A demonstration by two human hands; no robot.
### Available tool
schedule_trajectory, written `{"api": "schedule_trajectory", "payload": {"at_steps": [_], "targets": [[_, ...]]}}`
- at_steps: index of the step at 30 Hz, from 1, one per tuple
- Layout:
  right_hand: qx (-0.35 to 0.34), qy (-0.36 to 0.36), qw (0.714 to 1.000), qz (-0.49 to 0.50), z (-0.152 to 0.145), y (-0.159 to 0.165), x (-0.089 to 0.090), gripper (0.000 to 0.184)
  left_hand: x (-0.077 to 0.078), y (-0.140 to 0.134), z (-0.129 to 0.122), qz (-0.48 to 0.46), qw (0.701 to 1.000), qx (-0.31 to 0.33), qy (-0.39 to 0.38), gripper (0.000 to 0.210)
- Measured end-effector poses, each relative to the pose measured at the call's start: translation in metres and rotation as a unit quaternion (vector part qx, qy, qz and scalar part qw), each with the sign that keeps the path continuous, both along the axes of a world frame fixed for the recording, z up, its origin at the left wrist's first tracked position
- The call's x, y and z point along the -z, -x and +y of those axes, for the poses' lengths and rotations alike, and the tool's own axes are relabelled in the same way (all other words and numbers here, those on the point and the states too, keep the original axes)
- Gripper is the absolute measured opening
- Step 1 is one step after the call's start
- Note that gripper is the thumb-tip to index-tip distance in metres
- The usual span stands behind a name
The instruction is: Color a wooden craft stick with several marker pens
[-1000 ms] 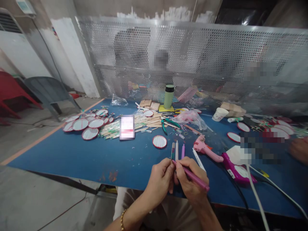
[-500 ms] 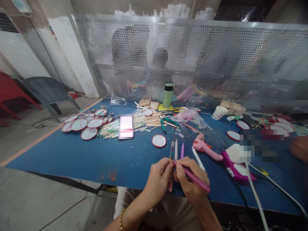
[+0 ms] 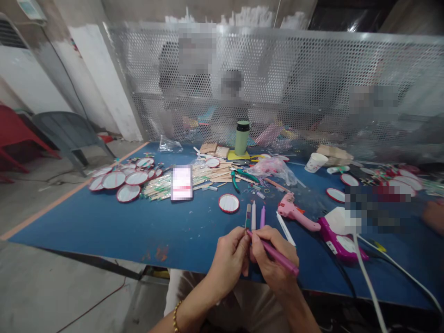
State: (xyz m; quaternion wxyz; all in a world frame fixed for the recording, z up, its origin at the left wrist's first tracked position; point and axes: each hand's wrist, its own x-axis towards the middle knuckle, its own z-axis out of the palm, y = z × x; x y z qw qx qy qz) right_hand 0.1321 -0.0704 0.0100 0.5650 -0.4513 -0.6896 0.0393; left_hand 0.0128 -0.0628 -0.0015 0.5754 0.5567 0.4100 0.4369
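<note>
My left hand (image 3: 229,253) is closed on a narrow wooden stick (image 3: 248,217) that stands up out of the fingers and carries dark green and reddish marks. A pink marker pen (image 3: 279,256) lies in my right hand (image 3: 274,261), gripped like a writing tool, its tip against the stick by the left fingertips. Just beyond the hands rest a pale grey marker (image 3: 253,215) and a purple marker (image 3: 262,217). To their right a white marker (image 3: 286,229) lies slanted. A round white disc with a red rim (image 3: 229,203) sits ahead of my left hand.
Flat sticks (image 3: 163,184) and red-rimmed discs (image 3: 114,180) lie to the left. A pink glue gun (image 3: 298,212), a magenta packet (image 3: 338,243) and a white cable (image 3: 367,282) are on the right. Farther back stand a green bottle (image 3: 242,138) and a paper cup (image 3: 315,163). Another person's hand (image 3: 433,215) shows at the right edge.
My right hand and the pink marker have shifted slightly left, the marker's rear end moving a little up. The other person's hand at the right edge has moved slightly outward.
</note>
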Motion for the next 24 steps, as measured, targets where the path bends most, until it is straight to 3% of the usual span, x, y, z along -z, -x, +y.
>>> {"api": "schedule_trajectory", "payload": {"at_steps": [24], "targets": [[0.007, -0.013, 1.000, 0.000, 0.0021, 0.0012, 0.0034, 0.016, -0.0005, -0.0006, 0.0016, -0.019, 1.000, 0.002, 0.001, 0.034]]}}
